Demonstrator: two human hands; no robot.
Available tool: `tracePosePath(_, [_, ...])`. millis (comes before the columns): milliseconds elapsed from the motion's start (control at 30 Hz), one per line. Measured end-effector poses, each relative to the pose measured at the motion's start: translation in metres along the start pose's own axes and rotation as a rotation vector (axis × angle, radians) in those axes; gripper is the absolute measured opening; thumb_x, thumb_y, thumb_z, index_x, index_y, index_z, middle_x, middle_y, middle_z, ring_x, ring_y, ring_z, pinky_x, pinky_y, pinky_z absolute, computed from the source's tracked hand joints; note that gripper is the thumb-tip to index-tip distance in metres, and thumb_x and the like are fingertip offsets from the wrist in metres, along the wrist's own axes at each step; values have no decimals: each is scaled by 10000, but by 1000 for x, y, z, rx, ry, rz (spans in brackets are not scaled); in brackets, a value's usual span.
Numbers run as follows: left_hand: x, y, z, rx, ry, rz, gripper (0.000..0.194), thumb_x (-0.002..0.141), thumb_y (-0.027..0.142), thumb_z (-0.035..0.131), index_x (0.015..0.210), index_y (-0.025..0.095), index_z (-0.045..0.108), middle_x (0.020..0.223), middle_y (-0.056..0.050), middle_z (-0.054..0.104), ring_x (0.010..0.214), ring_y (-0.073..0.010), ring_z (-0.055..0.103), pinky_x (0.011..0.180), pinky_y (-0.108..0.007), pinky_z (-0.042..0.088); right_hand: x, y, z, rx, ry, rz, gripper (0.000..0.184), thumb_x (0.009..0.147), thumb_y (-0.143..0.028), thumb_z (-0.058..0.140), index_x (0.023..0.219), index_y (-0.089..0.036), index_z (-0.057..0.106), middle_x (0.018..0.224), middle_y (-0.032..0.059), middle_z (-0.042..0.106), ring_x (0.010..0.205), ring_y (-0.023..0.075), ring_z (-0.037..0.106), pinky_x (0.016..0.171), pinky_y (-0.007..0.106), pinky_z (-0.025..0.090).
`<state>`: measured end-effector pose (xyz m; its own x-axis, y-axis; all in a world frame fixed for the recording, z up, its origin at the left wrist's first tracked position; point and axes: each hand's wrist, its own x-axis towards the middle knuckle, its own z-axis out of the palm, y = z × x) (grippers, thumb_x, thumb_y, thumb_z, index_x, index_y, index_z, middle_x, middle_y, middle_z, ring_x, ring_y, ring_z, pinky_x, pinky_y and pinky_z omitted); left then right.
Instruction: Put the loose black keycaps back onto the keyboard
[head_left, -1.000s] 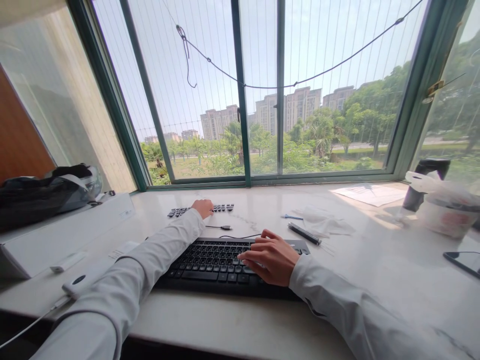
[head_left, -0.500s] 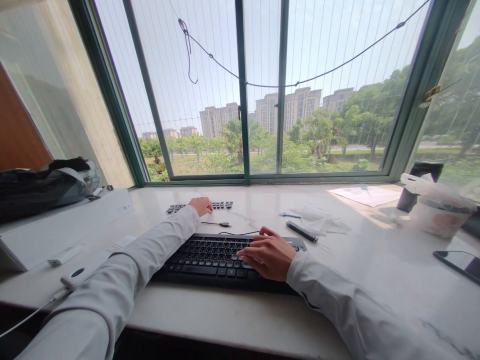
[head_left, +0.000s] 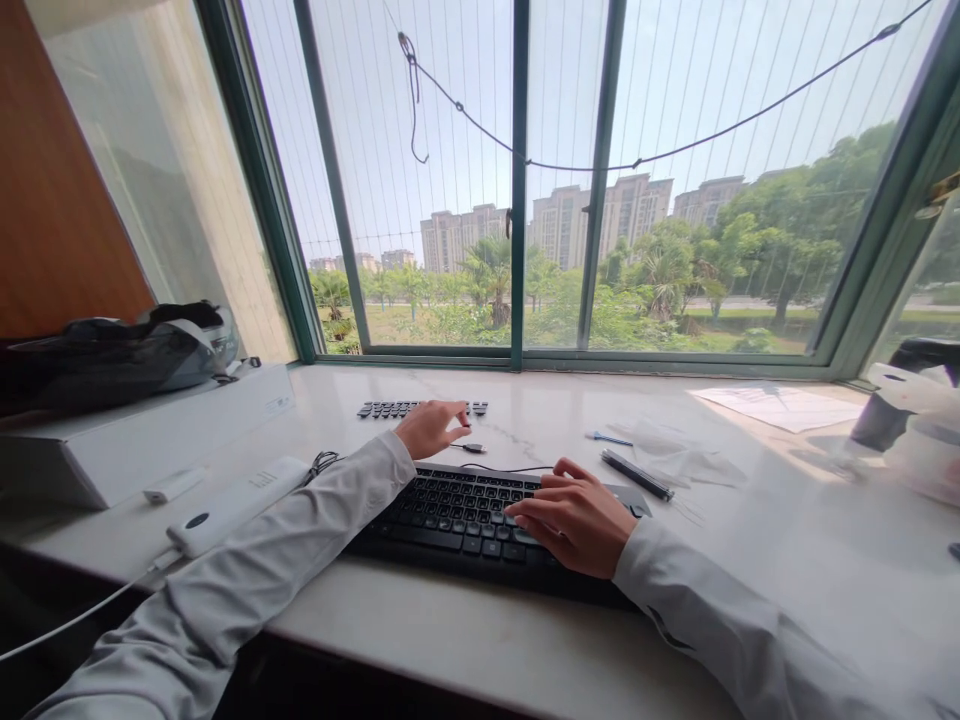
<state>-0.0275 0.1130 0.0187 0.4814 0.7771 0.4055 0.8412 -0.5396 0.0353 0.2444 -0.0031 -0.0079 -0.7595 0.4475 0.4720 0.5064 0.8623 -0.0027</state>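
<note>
A black keyboard [head_left: 450, 515] lies before me, with keycaps gone from much of its upper area, where bare key sockets show. My right hand [head_left: 576, 515] rests over its right half, fingers stretched and apart, holding nothing. Above the keyboard's back edge, my left hand [head_left: 433, 428] has thumb and forefinger pinched on a small dark keycap, mostly hidden by the fingertips. Loose black keycaps [head_left: 381, 409] lie in rows on the worktop behind the left hand, which partly covers them. A USB plug [head_left: 472, 448] on a black cable sits between that hand and the keyboard.
Right of the keyboard lie a dark bundle of thin rods [head_left: 636, 474], a blue slim tool [head_left: 611, 439] and clear plastic film [head_left: 694, 455]. A white power bank [head_left: 232, 505] with a cable and a white box [head_left: 150, 435] stand left. A window closes off the back.
My left hand has lifted off the loose keycaps and come toward the keyboard with a keycap in its fingertips. The right hand stays on the keyboard. The view has turned left.
</note>
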Motion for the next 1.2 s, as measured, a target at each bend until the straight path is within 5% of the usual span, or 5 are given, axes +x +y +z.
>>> tracePosePath(167, [-17, 18, 2, -281, -2, 86, 353, 713, 427, 755, 979, 214, 663, 884, 14, 732, 735, -145, 649, 708, -241, 444, 1, -2, -1, -4, -47, 28, 285, 971, -315, 404, 1055, -279, 674, 724, -3, 702, 667, 139, 552, 773, 335, 293])
tracePosePath(400, [-23, 16, 5, -559, -45, 104, 307, 625, 413, 817, 835, 199, 749, 786, 17, 731, 649, -95, 599, 652, -200, 425, 3, -2, 0, 12, -89, 65, 298, 980, -292, 394, 1113, -302, 661, 713, -5, 687, 639, 134, 546, 749, 333, 319])
tracePosePath(700, [-26, 18, 5, -708, -154, 154, 350, 630, 425, 810, 864, 169, 761, 773, -17, 727, 540, -50, 502, 528, -175, 357, 3, -1, 1, -9, -91, 52, 284, 978, -287, 416, 1136, -282, 652, 672, -15, 646, 627, 127, 522, 750, 323, 331])
tracePosePath(933, [-35, 31, -10, -857, -389, 141, 361, 688, 347, 778, 981, 137, 744, 842, -63, 733, 397, -25, 458, 382, -168, 328, 3, 2, 1, -2, -120, 60, 277, 973, -287, 420, 1123, -276, 653, 662, -15, 648, 632, 127, 534, 763, 327, 320])
tracePosePath(1200, [-36, 39, -2, -828, -376, 208, 317, 665, 374, 796, 901, 164, 765, 764, -27, 726, 384, -32, 444, 396, -178, 343, 1, 3, 3, -1, -146, 62, 293, 973, -308, 421, 1164, -293, 643, 656, -11, 643, 640, 125, 539, 769, 320, 309])
